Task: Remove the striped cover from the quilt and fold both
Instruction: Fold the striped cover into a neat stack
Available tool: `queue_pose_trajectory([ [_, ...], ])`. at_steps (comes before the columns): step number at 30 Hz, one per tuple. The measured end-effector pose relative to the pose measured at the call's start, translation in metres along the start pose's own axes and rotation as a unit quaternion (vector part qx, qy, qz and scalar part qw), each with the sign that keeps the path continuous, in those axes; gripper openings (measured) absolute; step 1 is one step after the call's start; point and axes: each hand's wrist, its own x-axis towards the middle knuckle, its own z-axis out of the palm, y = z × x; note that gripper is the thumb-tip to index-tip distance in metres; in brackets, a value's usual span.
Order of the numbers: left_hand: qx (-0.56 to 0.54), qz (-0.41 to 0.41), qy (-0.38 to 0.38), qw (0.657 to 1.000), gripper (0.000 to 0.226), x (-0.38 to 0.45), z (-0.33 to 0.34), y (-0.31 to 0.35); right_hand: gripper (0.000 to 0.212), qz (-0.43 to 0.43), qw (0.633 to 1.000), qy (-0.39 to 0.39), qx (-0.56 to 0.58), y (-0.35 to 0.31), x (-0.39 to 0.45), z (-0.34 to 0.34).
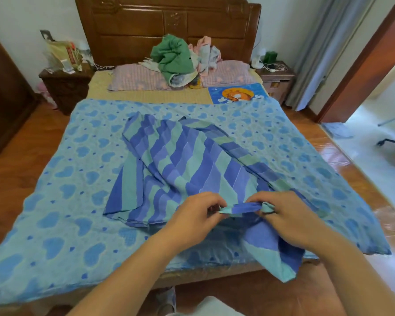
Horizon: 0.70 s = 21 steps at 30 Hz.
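Note:
The striped cover (pixel 180 156), in blue, purple and teal bands, lies loosely folded and rumpled on top of the quilt (pixel 62 179), a light blue cloth with darker blue hearts spread flat over the bed. Near the foot of the bed both hands hold a bunched edge of the cover stretched between them. My left hand (pixel 195 214) pinches its left end and my right hand (pixel 285 215) grips its right end. A corner of the cover hangs down below my right hand over the quilt's front edge.
A heap of green and pink clothes (pixel 178 58) sits on the pillows (pixel 137 77) by the wooden headboard (pixel 169 21). Nightstands (pixel 64 85) flank the bed. A blue printed cushion (pixel 236 93) lies at the upper right. Wooden floor surrounds the bed; a doorway (pixel 374 87) opens on the right.

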Motion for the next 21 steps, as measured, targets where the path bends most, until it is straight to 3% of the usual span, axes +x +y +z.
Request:
queue_pose_trajectory([
  [4,0.022,-0.088,0.031,0.995,0.017,0.001,0.001,-0.079,0.031,-0.012,0.997,0.08,0.02,-0.031,0.013,-0.044],
  [6,0.01,-0.159,0.02,0.987,0.023,0.001,0.006,-0.115,0.032,0.016,0.991,0.131,0.016,-0.04,0.022,-0.058],
  [8,-0.006,-0.171,0.003,0.985,0.034,0.002,0.011,-0.141,0.036,0.045,0.982,0.185,-0.005,-0.044,0.03,-0.066],
  [13,-0.03,-0.096,0.079,0.992,0.022,0.025,0.0,-0.16,0.037,0.087,0.966,0.243,-0.01,-0.067,0.05,-0.074],
  [15,-0.061,-0.077,0.097,0.99,0.029,0.04,-0.016,-0.155,0.034,0.085,0.962,0.258,-0.002,-0.077,0.059,-0.074],
  [18,-0.072,0.001,0.07,0.995,0.034,0.058,-0.038,-0.14,0.031,0.085,0.958,0.273,0.018,-0.086,0.071,-0.072],
  [21,-0.066,0.085,0.058,0.993,0.014,0.068,-0.047,-0.126,0.031,0.083,0.96,0.268,0.018,-0.089,0.081,-0.072],
])
